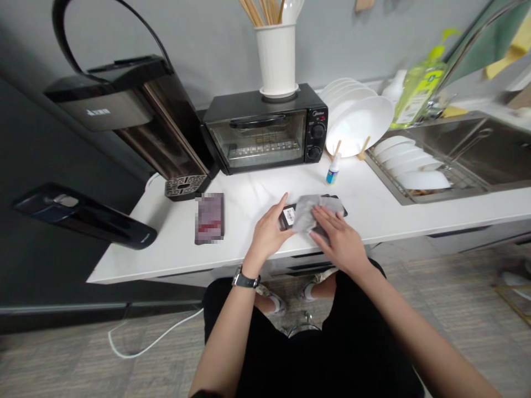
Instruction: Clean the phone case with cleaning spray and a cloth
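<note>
On the white counter [257, 188], close to its front edge, lies a flat black object with a white barcode label [289, 215]. My left hand [269, 231] grips its left end between thumb and fingers. A grey cloth [307, 213] is spread over most of it, so its kind is hard to make out. My right hand [338, 235] presses the cloth down onto it, fingers together. Behind the cloth stands a small spray bottle [333, 171] with a blue and yellow label. Left of my hands lies a dark purplish flat item [210, 218], blurred by pixels.
A toaster oven [265, 130] bears a white utensil holder [277, 61]. To the left stand a hot-water dispenser [141, 121] and a dark blue flask [87, 215], seemingly tilted. Right are white plates [360, 124], a green soap bottle [418, 91] and a sink [477, 155] with bowls.
</note>
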The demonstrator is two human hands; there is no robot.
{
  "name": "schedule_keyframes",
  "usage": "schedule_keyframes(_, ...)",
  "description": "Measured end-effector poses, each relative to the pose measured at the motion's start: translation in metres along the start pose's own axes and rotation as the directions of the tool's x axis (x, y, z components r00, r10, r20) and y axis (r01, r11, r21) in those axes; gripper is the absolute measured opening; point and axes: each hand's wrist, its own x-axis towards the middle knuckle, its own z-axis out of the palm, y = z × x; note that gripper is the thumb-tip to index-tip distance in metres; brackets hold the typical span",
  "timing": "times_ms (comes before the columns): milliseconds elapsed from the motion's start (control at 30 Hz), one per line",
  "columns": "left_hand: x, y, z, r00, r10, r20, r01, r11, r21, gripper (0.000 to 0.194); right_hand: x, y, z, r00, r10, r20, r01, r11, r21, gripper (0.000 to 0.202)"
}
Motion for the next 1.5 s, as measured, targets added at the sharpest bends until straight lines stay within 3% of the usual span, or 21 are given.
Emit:
schedule_keyframes(100,0.001,0.000,0.000,1.000,-0.013,0.004,0.013,1.000,-0.012,0.096,0.008,0.026,-0.002,0.992,0.108,-0.062,-0.112,0.991,-0.067,0.068)
schedule_keyframes(200,0.001,-0.001,0.000,1.000,-0.023,0.006,0.023,1.000,-0.017,0.096,0.026,0.027,0.007,0.988,0.122,-0.090,-0.130,0.987,-0.094,0.076)
schedule_keyframes(367,0.000,-0.004,-0.001,0.999,0.043,0.011,-0.043,0.999,-0.020,0.090,0.050,-0.025,0.026,0.999,-0.035,-0.015,0.035,0.999,-0.015,0.074)
schedule_keyframes(467,0.000,-0.005,-0.002,0.999,0.045,0.017,-0.044,0.999,-0.027,0.098,0.044,-0.053,0.027,0.989,-0.140,0.048,0.138,0.989,0.056,0.074)
schedule_keyframes(533,0.000,-0.004,-0.002,1.000,0.002,0.010,-0.001,1.000,-0.028,0.103,0.030,-0.056,0.022,0.983,-0.171,0.064,0.165,0.983,0.086,0.071)
schedule_keyframes(633,0.000,-0.003,-0.001,1.000,-0.015,0.008,0.016,0.999,-0.050,0.105,0.008,-0.036,0.009,0.989,-0.136,0.065,0.130,0.988,0.079,0.064)
schedule_keyframes(733,0.001,-0.004,0.001,1.000,0.003,-0.004,-0.003,0.998,-0.066,0.106,-0.001,0.000,-0.001,1.000,0.002,-0.004,-0.002,1.000,-0.012,0.059)
schedule_keyframes(833,0.002,-0.004,0.002,1.000,-0.005,-0.013,0.004,0.998,-0.055,0.106,0.010,0.026,-0.002,0.991,0.108,-0.079,-0.114,0.990,-0.078,0.062)
schedule_keyframes(900,0.002,-0.005,0.002,1.000,-0.015,-0.011,0.014,0.999,-0.047,0.106,0.023,0.028,0.004,0.984,0.135,-0.113,-0.146,0.985,-0.093,0.066)
schedule_keyframes(967,0.002,-0.006,0.002,1.000,-0.015,-0.011,0.015,0.999,-0.040,0.104,0.037,0.014,0.013,0.986,0.113,-0.119,-0.123,0.989,-0.084,0.070)
schedule_keyframes(1067,0.001,-0.010,0.003,1.000,0.014,-0.007,-0.014,0.999,-0.038,0.099,0.047,-0.027,0.027,0.999,-0.014,-0.049,0.014,1.000,-0.011,0.073)
schedule_keyframes(1167,0.001,-0.014,0.004,1.000,-0.018,-0.012,0.018,1.000,-0.009,0.093,0.040,-0.061,0.032,0.991,-0.133,0.020,0.131,0.988,0.083,0.070)
schedule_keyframes(1233,0.001,-0.014,0.005,0.999,-0.050,-0.017,0.050,0.999,0.016,0.091,0.028,-0.067,0.028,0.987,-0.158,0.038,0.152,0.981,0.122,0.067)
schedule_keyframes(1367,0.001,-0.006,0.003,0.999,-0.037,0.012,0.037,0.999,0.005,0.098,0.003,-0.036,0.012,0.993,-0.111,0.032,0.108,0.990,0.089,0.064)
schedule_keyframes(1500,0.002,-0.001,0.001,0.999,-0.038,0.003,0.038,0.999,-0.033,0.101,0.000,0.014,-0.002,0.997,0.055,-0.052,-0.057,0.998,-0.037,0.061)
